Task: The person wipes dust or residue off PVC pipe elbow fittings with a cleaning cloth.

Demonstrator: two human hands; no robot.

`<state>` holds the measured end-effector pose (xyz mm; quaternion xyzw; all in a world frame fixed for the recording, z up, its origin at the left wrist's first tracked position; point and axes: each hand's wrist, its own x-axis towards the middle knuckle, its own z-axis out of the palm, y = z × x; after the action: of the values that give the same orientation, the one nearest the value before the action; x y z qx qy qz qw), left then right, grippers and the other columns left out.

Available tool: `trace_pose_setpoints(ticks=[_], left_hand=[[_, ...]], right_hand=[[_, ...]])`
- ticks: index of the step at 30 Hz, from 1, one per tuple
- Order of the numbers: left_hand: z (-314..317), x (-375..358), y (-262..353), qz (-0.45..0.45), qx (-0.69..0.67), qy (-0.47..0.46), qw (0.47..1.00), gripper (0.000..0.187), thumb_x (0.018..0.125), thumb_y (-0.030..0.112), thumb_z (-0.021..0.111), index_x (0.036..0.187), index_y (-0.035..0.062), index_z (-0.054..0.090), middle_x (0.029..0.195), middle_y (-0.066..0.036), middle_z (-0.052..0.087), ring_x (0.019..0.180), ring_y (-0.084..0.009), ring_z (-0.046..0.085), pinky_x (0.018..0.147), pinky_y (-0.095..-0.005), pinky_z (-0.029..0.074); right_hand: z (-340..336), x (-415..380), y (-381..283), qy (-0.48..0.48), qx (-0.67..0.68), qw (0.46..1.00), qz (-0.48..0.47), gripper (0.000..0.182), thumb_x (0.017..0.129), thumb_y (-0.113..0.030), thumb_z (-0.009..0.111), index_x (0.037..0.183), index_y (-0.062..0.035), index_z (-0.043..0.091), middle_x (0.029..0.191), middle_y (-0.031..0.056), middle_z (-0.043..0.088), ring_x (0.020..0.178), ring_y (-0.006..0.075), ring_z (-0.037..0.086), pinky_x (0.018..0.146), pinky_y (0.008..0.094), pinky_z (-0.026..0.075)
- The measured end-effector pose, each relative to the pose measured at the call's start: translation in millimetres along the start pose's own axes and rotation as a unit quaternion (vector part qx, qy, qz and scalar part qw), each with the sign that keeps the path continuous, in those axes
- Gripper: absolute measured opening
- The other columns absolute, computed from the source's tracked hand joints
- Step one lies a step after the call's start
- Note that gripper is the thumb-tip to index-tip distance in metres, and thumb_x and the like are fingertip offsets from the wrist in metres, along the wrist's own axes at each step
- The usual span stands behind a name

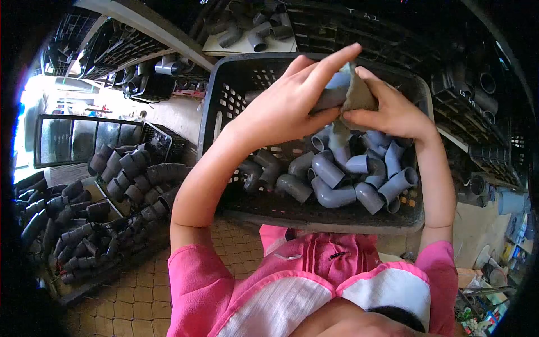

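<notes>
Above a black plastic crate [320, 220], my left hand [286, 104] is closed around a grey pipe elbow [332, 96], thumb below and fingers over the top. My right hand [396, 111] pinches a grey-green cloth [359, 94] against the elbow's right end. Part of the cloth hangs down between the hands. Several loose grey pipe elbows [331, 194] lie in the crate below, mostly towards its right side. The fingers hide part of the held elbow.
Piles of dark grey pipe fittings [84, 224] fill the lower left. More fittings [257, 38] sit on a white board behind the crate. Shelves with black crates [460, 92] stand at the right, and a metal beam [151, 28] crosses the upper left.
</notes>
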<state>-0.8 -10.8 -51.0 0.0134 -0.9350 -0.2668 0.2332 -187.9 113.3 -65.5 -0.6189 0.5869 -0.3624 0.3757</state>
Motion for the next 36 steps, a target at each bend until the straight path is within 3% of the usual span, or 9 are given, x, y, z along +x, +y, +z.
trace_pose_setpoints(ticks=[3, 5, 12, 15, 20, 23, 27, 33, 36], left_hand=[[-9, 0, -3, -0.011, 0.061, -0.016, 0.998, 0.083, 0.076, 0.022, 0.074, 0.144, 0.0049, 0.029, 0.127, -0.022, 0.05, 0.107, -0.0358, 0.054, 0.092, -0.0416, 0.045], [-17, 1, -6, 0.016, 0.073, 0.039, 0.996, 0.072, 0.076, 0.026, 0.073, 0.136, 0.0042, 0.04, 0.115, -0.021, 0.057, 0.098, -0.035, 0.058, 0.085, -0.0417, 0.047], [-15, -3, -6, -0.007, 0.164, 0.058, 0.985, 0.042, 0.079, 0.026, 0.069, 0.108, 0.0008, 0.053, 0.093, -0.02, 0.063, 0.083, -0.0394, 0.061, 0.073, -0.0408, 0.05], [-12, 1, -10, 0.043, 0.174, 0.13, 0.975, 0.039, 0.078, 0.032, 0.071, 0.099, 0.0037, 0.055, 0.075, -0.01, 0.06, 0.07, -0.0304, 0.062, 0.063, -0.0379, 0.05], [-11, 0, -12, 0.072, 0.162, 0.188, 0.966, 0.04, 0.076, 0.031, 0.072, 0.098, 0.0018, 0.055, 0.08, -0.01, 0.062, 0.068, -0.0282, 0.061, 0.062, -0.0358, 0.05], [-12, 0, -10, 0.1, 0.171, 0.184, 0.963, 0.042, 0.073, 0.029, 0.075, 0.1, 0.0022, 0.056, 0.081, -0.008, 0.062, 0.068, -0.0259, 0.06, 0.062, -0.0343, 0.05], [-5, 0, -11, 0.147, 0.189, 0.141, 0.961, 0.045, 0.068, 0.028, 0.078, 0.101, 0.0039, 0.057, 0.083, -0.006, 0.059, 0.07, -0.0227, 0.058, 0.061, -0.0327, 0.05], [-1, -2, -11, 0.193, 0.185, 0.112, 0.957, 0.063, 0.064, 0.025, 0.082, 0.113, 0.0023, 0.049, 0.088, -0.013, 0.059, 0.07, -0.0301, 0.057, 0.06, -0.038, 0.049], [-2, 0, -12, 0.195, 0.168, 0.133, 0.957, 0.053, 0.067, 0.03, 0.079, 0.108, 0.0067, 0.054, 0.087, -0.005, 0.058, 0.072, -0.0238, 0.057, 0.062, -0.0335, 0.049]], right_hand=[[2, 1, 3, 0.0, 0.153, 0.987, 0.049, 0.053, 0.086, -0.033, 0.067, 0.125, -0.0018, 0.05, 0.11, 0.005, 0.059, 0.099, 0.0136, 0.056, 0.089, 0.0271, 0.044], [1, 2, 1, -0.012, 0.308, 0.945, 0.107, 0.05, 0.089, -0.035, 0.065, 0.124, -0.0019, 0.052, 0.109, 0.0032, 0.06, 0.1, 0.0111, 0.055, 0.09, 0.0255, 0.043], [15, 1, -5, 0.025, 0.271, 0.959, 0.079, 0.046, 0.096, -0.037, 0.055, 0.126, -0.0023, 0.054, 0.112, 0.0027, 0.061, 0.103, 0.0095, 0.055, 0.092, 0.0251, 0.043], [19, 1, 0, 0.055, 0.306, 0.948, 0.062, 0.047, 0.096, -0.039, 0.053, 0.125, -0.0017, 0.054, 0.112, 0.0029, 0.061, 0.103, 0.0101, 0.056, 0.092, 0.025, 0.044], [15, 1, -3, 0.109, 0.433, 0.888, 0.107, 0.05, 0.095, -0.043, 0.054, 0.122, -0.0009, 0.054, 0.109, 0.0034, 0.062, 0.1, 0.0102, 0.057, 0.09, 0.0259, 0.045], [6, -2, -7, 0.038, 0.419, 0.901, 0.107, 0.052, 0.093, -0.045, 0.056, 0.121, -0.0013, 0.055, 0.108, 0.003, 0.062, 0.099, 0.0094, 0.057, 0.088, 0.0266, 0.046], [20, -4, -13, 0.056, 0.237, 0.968, 0.058, 0.056, 0.092, -0.05, 0.055, 0.121, -0.0024, 0.055, 0.108, 0.0037, 0.061, 0.098, 0.0082, 0.054, 0.088, 0.0255, 0.044], [16, -1, -15, 0.128, 0.34, 0.917, 0.162, 0.064, 0.091, -0.062, 0.046, 0.119, -0.006, 0.057, 0.108, 0.0044, 0.06, 0.098, 0.0096, 0.055, 0.088, 0.0259, 0.045], [16, -2, -15, 0.105, 0.372, 0.911, 0.143, 0.061, 0.09, -0.06, 0.05, 0.118, -0.0068, 0.058, 0.107, 0.0033, 0.06, 0.097, 0.0096, 0.056, 0.087, 0.0262, 0.045]])
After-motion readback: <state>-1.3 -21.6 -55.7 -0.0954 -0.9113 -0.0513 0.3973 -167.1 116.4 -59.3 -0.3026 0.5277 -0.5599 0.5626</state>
